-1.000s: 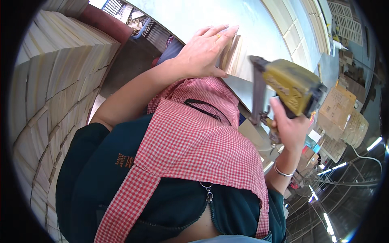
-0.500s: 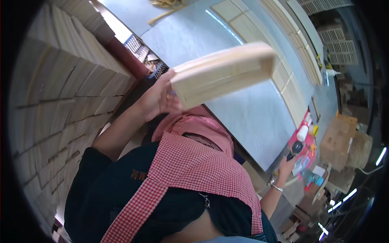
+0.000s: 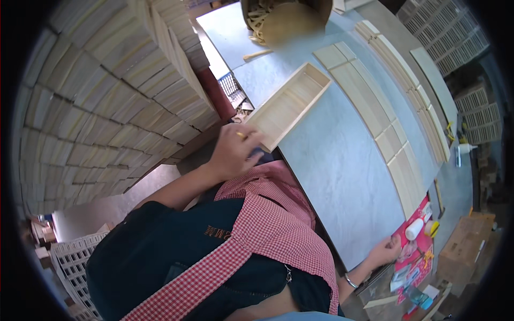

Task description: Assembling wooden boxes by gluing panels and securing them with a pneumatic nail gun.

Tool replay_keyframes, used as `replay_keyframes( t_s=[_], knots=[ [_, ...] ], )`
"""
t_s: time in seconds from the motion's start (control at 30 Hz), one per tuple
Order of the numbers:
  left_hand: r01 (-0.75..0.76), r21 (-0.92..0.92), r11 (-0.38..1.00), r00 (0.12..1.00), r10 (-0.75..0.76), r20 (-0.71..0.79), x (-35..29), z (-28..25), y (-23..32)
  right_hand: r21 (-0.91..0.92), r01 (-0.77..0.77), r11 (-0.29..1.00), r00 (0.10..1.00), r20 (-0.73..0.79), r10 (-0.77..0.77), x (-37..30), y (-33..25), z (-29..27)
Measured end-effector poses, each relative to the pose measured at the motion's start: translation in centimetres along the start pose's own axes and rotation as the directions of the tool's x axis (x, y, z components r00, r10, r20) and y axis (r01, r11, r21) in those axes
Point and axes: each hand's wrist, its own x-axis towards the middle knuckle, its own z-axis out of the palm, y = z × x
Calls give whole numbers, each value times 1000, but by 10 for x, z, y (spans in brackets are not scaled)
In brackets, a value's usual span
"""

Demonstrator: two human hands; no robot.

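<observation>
A shallow, open-topped wooden box [image 3: 292,106] slanted at one o'clock over the edge of a pale grey table [image 3: 342,198]. The left hand [image 3: 235,152], blurred near the centre, was at the box's seven o'clock end, fingers bent; whether they gripped it could not be told. At four o'clock, the right hand's [image 3: 383,252] fingers curled loosely, any contents unclear, near a white bottle [image 3: 414,229].

dark teal zip top [image 3: 160,251]; red checked apron [image 3: 292,230]; silvery bangle [image 3: 350,281]; yellowish ring [image 3: 241,135]
</observation>
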Motion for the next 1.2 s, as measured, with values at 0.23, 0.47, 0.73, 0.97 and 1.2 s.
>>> replay_keyframes(
  t_s=[0.23,0.47,0.73,0.97,1.2],
  knots=[
    [-215,154,964,964,184,192,25,33,3,366,236,900,892,286,-350,-68,-112,117],
    [-148,526,838,891,344,-297,53,-163,35,358,420,834,840,195,-506,-77,-95,174],
    [559,789,254,469,688,-554,20,-423,12,591,512,624,843,-204,-498,-71,-107,198],
    [684,691,-234,621,-312,-719,54,-488,-13,463,453,762,852,25,-522,-73,-91,192],
    [347,829,440,866,191,-463,200,-434,-21,365,472,803,858,21,-514,-74,-87,184]
  ],
)
